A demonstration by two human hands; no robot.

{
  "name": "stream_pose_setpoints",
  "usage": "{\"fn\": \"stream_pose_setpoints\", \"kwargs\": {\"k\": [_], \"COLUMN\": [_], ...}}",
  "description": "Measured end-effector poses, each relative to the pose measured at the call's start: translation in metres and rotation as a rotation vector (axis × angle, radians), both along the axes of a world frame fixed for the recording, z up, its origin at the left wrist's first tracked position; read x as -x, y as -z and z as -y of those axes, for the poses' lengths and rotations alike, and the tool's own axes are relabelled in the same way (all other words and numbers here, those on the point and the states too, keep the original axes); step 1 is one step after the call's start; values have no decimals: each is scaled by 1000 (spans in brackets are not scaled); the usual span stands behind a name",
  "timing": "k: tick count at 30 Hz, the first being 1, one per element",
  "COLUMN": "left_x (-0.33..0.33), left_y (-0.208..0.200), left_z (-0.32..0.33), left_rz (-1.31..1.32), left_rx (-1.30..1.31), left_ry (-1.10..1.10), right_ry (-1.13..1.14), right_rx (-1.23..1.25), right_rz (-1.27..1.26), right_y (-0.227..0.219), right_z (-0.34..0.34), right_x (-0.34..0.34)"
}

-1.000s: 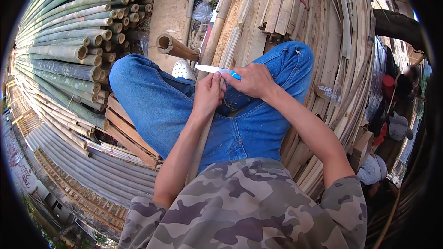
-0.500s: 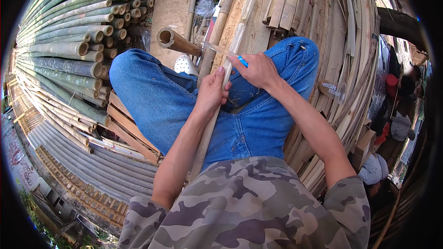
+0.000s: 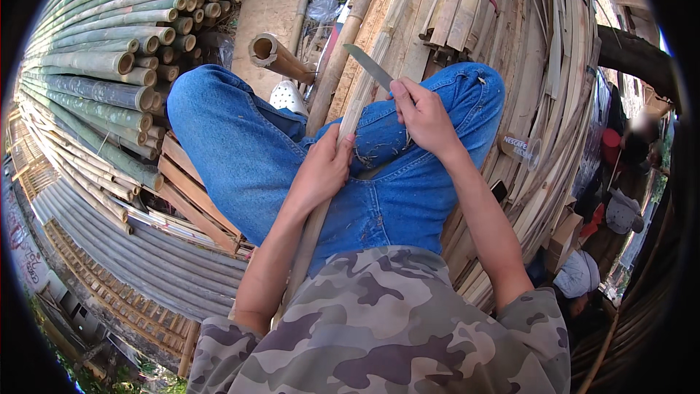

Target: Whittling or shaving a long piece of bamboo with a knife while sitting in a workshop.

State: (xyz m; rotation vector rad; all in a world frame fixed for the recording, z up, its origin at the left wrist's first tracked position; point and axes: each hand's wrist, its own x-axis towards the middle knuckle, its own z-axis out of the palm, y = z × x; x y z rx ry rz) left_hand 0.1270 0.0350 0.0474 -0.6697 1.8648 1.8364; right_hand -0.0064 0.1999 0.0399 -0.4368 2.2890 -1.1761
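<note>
My left hand [image 3: 324, 165] is closed round a long pale bamboo strip [image 3: 358, 100], which runs from beside my left forearm up across my lap and beyond my knees. My right hand [image 3: 429, 122] grips a knife [image 3: 370, 68] by its handle, which the fingers mostly hide. The grey blade points up and to the left, and crosses over the strip in this view; whether it touches the strip, I cannot tell. Both hands are above my crossed legs in blue jeans [image 3: 237, 147], where small shavings cling to the cloth.
Cut green bamboo poles [image 3: 87, 63] are stacked at the left. Split bamboo strips [image 3: 536, 95] lie along my right, with a pink-tied bundle [image 3: 459, 11] on them. A short hollow bamboo piece [image 3: 281, 60] stands ahead, near a white clog [image 3: 289, 97]. A clear plastic cup [image 3: 522, 149] lies right.
The knife has swung so its whole blade shows, and my right hand has moved right and down, away from the strip. My left hand has shifted down along the strip.
</note>
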Motion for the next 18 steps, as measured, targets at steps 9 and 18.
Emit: {"fn": "stream_pose_setpoints", "kwargs": {"k": [9, 18], "left_x": [3, 7], "left_y": [23, 23], "left_z": [-10, -14], "left_rz": [-16, -129], "left_rx": [116, 405], "left_ry": [-89, -94], "right_ry": [236, 202], "right_rx": [-234, -323], "right_rz": [-133, -176], "right_y": [27, 26], "right_z": [28, 40], "right_x": [59, 39]}}
